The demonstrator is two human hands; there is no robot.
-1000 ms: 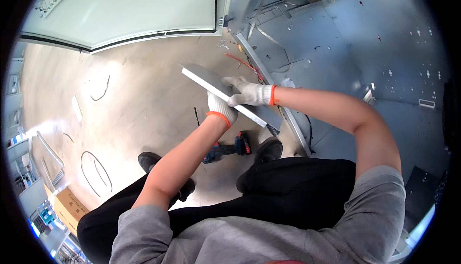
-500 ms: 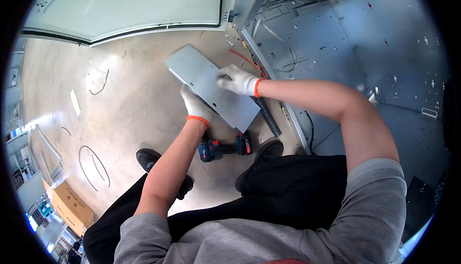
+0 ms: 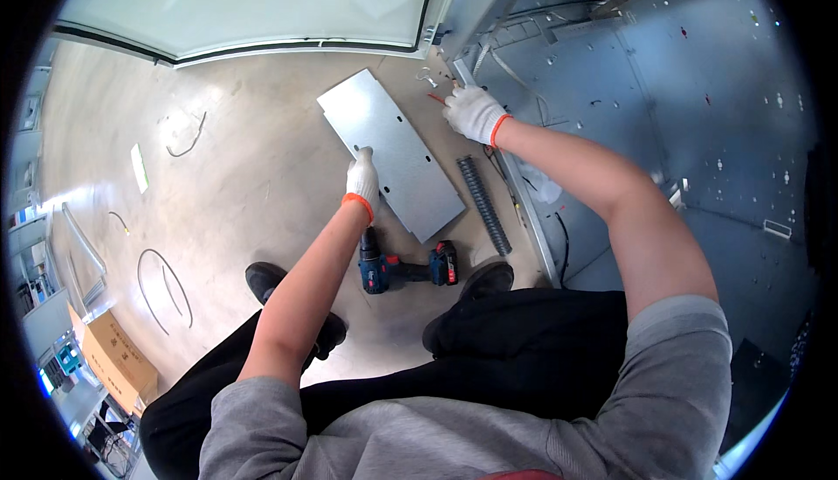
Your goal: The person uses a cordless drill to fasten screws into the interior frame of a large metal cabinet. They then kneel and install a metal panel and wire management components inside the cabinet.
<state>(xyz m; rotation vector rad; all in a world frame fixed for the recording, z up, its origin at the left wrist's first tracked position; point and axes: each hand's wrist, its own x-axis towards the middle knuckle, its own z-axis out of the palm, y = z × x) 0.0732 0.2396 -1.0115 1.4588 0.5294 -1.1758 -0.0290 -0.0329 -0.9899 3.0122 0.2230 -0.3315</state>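
A flat silver sheet-metal panel (image 3: pixel 403 153) with several small holes lies slanted over the floor in front of me. My left hand (image 3: pixel 362 176), in a white knitted glove with an orange cuff, grips its left long edge, thumb on top. Off the panel, at the foot of the metal cabinet's front edge, is my gloved right hand (image 3: pixel 474 114). Its fingers are drawn together round something small that I cannot make out. A red wire (image 3: pixel 436 97) shows beside those fingertips.
A blue cordless drill (image 3: pixel 375 271) lies between my shoes. Right of the panel is a dark ribbed conduit (image 3: pixel 484 205). The open cabinet (image 3: pixel 611 131) fills the right side, its pale door (image 3: pixel 253 0) the top. Cable pieces (image 3: pixel 166 288) and a cardboard box (image 3: pixel 118 353) are at left.
My right hand has left the panel and reached up and right to the cabinet's edge. The panel has turned more upright, uncovering more conduit; my left hand still holds it.
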